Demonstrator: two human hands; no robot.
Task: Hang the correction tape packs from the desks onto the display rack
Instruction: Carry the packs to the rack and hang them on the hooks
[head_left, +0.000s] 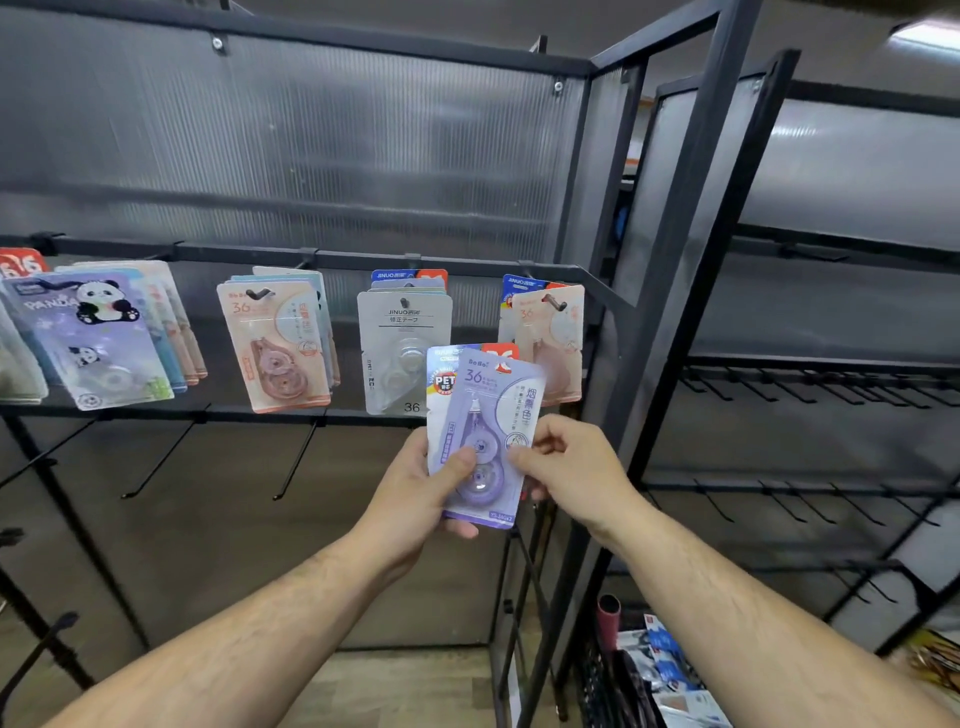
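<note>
Your left hand (415, 488) grips the stacked packs (441, 376) upright; your right hand (571, 467) pinches the edge of the purple front pack (488, 410), likely to peel it off for hanging.

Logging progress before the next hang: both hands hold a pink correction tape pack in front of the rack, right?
Wrong colour. The head view shows the left hand and right hand holding a purple correction tape pack in front of the rack.
</note>
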